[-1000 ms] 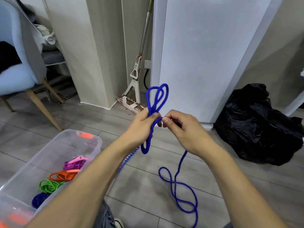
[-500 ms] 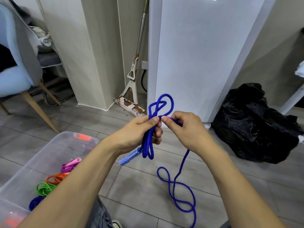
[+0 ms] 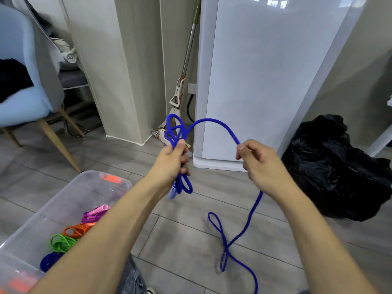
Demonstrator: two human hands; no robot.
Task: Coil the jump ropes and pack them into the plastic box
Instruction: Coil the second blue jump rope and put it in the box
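My left hand [image 3: 172,161] grips several loops of a blue jump rope [image 3: 214,122], with loops sticking out above and below the fist and a blue handle hanging just under it. From there the rope arches right to my right hand [image 3: 257,161], which pinches it, then drops to the floor in loose curves. A clear plastic box [image 3: 70,194] stands at lower left. Inside lie coiled ropes: pink [image 3: 94,214], orange [image 3: 77,229], green [image 3: 61,242] and dark blue [image 3: 49,259].
A black plastic bag [image 3: 337,166] lies on the floor to the right. A white appliance [image 3: 265,81] stands straight ahead with a mop [image 3: 180,94] leaning beside it. A light blue chair [image 3: 23,81] is at the far left.
My right hand has moved away to the right, drawing out an arch of rope between the hands. More rope has lifted off the floor.
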